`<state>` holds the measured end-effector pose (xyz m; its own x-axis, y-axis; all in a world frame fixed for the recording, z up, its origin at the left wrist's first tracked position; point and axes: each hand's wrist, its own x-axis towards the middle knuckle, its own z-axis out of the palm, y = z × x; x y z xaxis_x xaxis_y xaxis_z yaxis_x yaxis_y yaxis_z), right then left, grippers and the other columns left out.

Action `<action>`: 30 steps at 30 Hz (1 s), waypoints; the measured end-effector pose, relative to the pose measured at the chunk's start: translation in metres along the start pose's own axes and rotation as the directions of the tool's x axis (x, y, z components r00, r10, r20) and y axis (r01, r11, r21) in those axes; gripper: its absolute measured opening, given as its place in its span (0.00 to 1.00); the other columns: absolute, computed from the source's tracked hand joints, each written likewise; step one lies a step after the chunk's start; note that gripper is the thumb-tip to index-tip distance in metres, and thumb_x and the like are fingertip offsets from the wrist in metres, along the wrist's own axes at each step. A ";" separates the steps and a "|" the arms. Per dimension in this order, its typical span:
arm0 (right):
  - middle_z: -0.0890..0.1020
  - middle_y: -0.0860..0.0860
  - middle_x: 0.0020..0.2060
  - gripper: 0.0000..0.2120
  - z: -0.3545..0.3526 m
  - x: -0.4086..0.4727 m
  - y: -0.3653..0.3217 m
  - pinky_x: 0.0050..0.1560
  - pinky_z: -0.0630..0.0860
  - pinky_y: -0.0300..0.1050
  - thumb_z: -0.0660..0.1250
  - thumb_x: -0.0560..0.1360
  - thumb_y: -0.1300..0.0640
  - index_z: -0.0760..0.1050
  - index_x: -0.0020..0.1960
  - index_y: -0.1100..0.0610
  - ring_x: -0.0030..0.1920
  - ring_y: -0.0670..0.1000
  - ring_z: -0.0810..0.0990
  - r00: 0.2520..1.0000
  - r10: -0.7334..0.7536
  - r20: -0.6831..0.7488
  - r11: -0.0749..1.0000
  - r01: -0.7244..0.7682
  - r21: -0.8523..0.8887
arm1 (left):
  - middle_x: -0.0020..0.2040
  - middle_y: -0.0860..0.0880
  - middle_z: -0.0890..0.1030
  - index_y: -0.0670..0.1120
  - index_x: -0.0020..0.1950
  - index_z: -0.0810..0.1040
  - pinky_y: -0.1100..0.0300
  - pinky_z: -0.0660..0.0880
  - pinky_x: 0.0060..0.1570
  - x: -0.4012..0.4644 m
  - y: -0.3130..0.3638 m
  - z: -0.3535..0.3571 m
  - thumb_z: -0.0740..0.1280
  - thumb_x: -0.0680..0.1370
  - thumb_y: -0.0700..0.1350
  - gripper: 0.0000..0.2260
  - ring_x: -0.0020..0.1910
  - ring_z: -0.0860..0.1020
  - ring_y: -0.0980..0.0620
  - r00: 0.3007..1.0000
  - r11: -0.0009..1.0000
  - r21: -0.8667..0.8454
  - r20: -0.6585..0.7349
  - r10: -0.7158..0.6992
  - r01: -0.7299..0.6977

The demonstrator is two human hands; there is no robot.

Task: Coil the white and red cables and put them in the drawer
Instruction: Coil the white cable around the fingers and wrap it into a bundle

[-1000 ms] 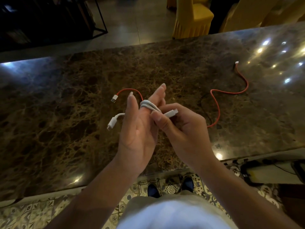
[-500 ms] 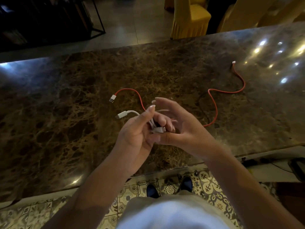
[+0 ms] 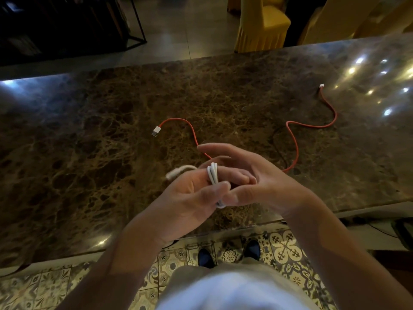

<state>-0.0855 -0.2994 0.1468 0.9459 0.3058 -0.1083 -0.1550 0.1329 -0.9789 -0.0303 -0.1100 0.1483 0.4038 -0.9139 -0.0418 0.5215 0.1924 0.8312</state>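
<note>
White cable (image 3: 213, 175): centre of the frame, gathered in several loops around the fingers of the left hand; one plug end, blurred, sticks out to the left of the loops. The fingers appear to serve as a former so the turns keep one size.
Left hand (image 3: 190, 198): partly curled, thumb pressed on the lower part of the bundle, probably to stop the turns springing apart.
Right hand (image 3: 250, 182): fingers spread and mostly extended, thumb tip at the bottom of the coil against the left thumb; whether it pinches the cable cannot be told.
Red cable (image 3: 292, 144): uncoiled on the marble counter (image 3: 89, 153), winding from centre frame, behind the hands, to the upper right; a white plug at each end. Judged to be next in line.
Drawer: not in view.
Markings: no brand, label or writing is legible on either cable.
</note>
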 end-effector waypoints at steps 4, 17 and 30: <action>0.79 0.57 0.62 0.45 -0.006 -0.003 0.004 0.62 0.79 0.56 0.82 0.65 0.53 0.68 0.77 0.60 0.64 0.61 0.79 0.997 -0.037 0.074 0.978 0.021 0.209 | 0.72 0.38 0.76 0.36 0.71 0.76 0.44 0.64 0.73 -0.001 -0.006 -0.007 0.71 0.81 0.46 0.21 0.73 0.73 0.38 0.992 0.998 0.041 0.118 0.038 -0.043; 0.73 0.59 0.43 0.10 0.003 0.003 0.015 0.40 0.74 0.45 0.65 0.81 0.54 0.73 0.53 0.63 0.39 0.54 0.73 0.994 0.028 0.107 0.975 -0.051 0.216 | 0.68 0.29 0.76 0.35 0.66 0.80 0.43 0.73 0.71 0.001 -0.017 -0.013 0.70 0.81 0.43 0.17 0.70 0.71 0.22 0.966 0.999 0.019 0.252 -0.047 0.044; 0.73 0.63 0.38 0.13 0.005 0.000 0.015 0.34 0.68 0.49 0.67 0.76 0.53 0.74 0.44 0.64 0.36 0.61 0.68 0.990 -0.059 -0.126 0.976 0.084 0.202 | 0.64 0.39 0.83 0.34 0.66 0.80 0.55 0.78 0.65 0.016 -0.025 0.002 0.73 0.80 0.45 0.19 0.65 0.82 0.43 0.987 0.989 -0.142 0.157 -0.022 0.045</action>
<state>-0.0896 -0.2924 0.1330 0.9818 0.1761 -0.0712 -0.1295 0.3462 -0.9292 -0.0384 -0.1297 0.1275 0.2686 -0.9629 0.0274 0.6410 0.1999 0.7411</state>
